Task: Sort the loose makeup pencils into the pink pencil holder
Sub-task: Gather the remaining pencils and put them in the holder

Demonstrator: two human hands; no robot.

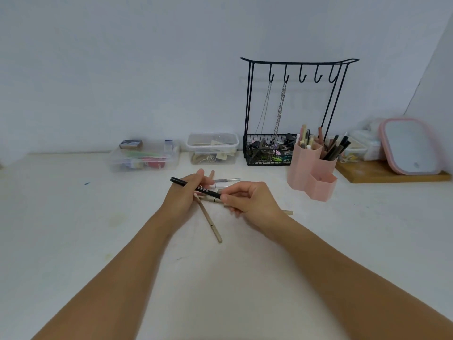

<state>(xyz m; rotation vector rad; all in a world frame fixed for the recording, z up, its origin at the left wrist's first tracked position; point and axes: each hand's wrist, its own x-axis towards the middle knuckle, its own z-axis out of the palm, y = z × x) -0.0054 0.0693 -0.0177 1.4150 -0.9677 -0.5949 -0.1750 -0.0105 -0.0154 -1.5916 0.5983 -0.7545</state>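
Both hands grip one black pencil (196, 188) mid-surface: left hand (184, 197) at its middle, right hand (247, 198) pinching its end, pink holder (312, 168) toward the back right.

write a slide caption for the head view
Both hands hold a black makeup pencil above loose pencils, left of the pink pencil holder.

A single wide-angle view from a camera worn on the person's head, looking forward and down over a white table (73, 229). Both forearms reach in from the bottom edge toward the middle of the frame. The table's far edge and the pale wall (122, 69) fill the upper half. Straight lines bow near the frame's edges.
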